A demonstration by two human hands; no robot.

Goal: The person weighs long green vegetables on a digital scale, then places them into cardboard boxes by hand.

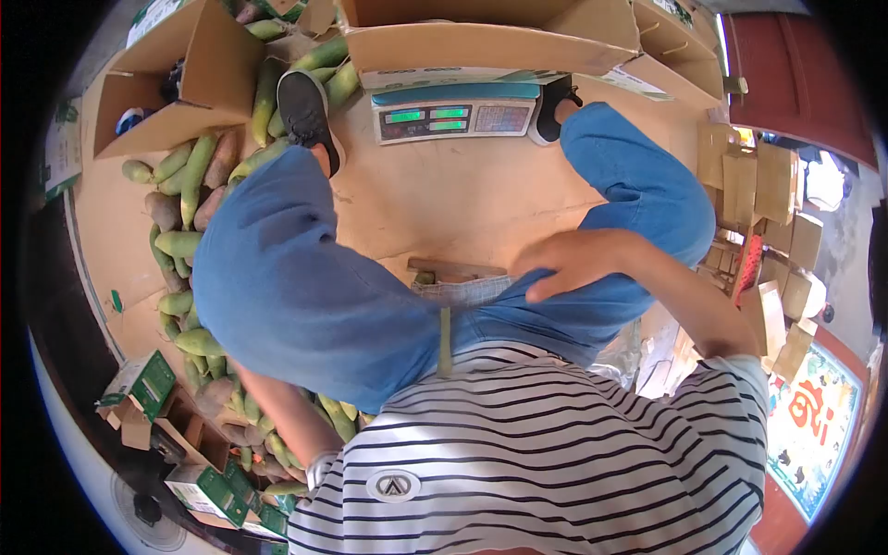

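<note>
My right hand (572, 263) lies on the right thigh of my blue jeans (296, 277), its thumb apart from the fingers and nothing held. The left forearm (289, 409) reaches down beside my left leg, and the thigh hides that hand. Long green vegetables (196, 176), which look like green radishes, lie heaped beside that arm among brownish-red roots (222, 159). Between my feet stands a digital scale (453, 115) with lit green displays. A large open cardboard box (490, 51) sits over its far part.
Another open cardboard box (199, 83) stands at the upper left, near my left shoe (305, 106). Small green-and-white cartons (208, 495) are at the lower left. On the right are stacked cardboard pieces (777, 180) and a bright sign with red lettering (814, 416).
</note>
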